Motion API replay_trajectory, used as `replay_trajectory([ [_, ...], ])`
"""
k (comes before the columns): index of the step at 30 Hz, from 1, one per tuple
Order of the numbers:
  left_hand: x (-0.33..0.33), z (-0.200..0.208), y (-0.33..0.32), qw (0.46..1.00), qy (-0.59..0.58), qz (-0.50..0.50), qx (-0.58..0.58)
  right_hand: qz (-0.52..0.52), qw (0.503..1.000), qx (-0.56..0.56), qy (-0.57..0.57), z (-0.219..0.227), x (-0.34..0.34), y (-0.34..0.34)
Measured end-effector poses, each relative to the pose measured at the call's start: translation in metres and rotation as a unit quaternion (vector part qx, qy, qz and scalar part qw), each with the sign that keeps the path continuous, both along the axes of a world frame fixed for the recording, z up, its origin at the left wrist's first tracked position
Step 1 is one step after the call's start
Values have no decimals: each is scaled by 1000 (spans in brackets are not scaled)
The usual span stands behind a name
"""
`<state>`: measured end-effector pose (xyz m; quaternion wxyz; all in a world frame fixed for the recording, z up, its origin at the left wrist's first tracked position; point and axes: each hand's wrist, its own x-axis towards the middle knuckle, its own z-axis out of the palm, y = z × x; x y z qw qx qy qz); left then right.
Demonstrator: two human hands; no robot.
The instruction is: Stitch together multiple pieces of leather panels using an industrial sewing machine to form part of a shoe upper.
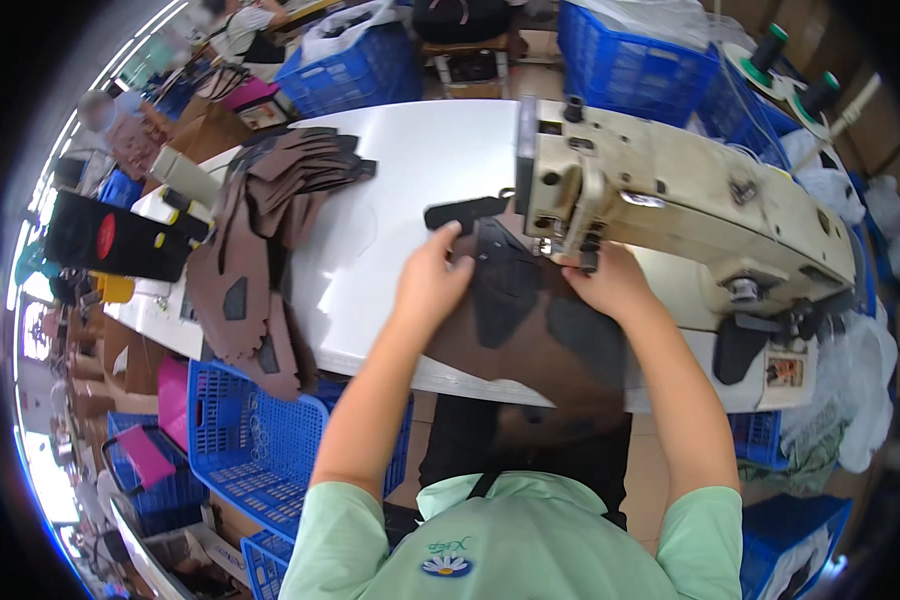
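Observation:
A brown leather piece point(560, 345) with dark patches lies under the needle head of a cream sewing machine point(660, 165) and hangs over the front edge of the white table. My left hand point(434, 272) grips its left edge, next to a black strip point(460, 213) at the back. Close to the presser foot point(548, 245), my right hand point(610, 280) pinches the piece's right side. The machine head hides part of the right fingers.
Several brown leather pieces point(260, 215) are piled over the table's left end. A blue basket point(245, 435) stands below at left, and blue crates point(640, 60) stand behind. Thread cones point(770, 48) stand at the back right. Other people point(130, 125) are at far left.

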<state>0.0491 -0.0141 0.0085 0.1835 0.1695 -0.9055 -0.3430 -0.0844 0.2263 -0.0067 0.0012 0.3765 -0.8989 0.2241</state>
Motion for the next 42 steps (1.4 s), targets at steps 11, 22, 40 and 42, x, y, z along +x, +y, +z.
replay_trajectory([
  [11,-63,7,-9,984,21,-93,-150,-90,991,-37,96,-6,53,-5],
  [22,2,18,139,902,-211,-165,-339,-68,990,-70,101,-18,31,-2],
  [40,1,-1,111,917,0,-260,-301,-32,991,-127,21,-28,26,23],
  [42,-1,-3,103,898,32,-310,-311,-36,990,-131,38,-31,26,23],
])
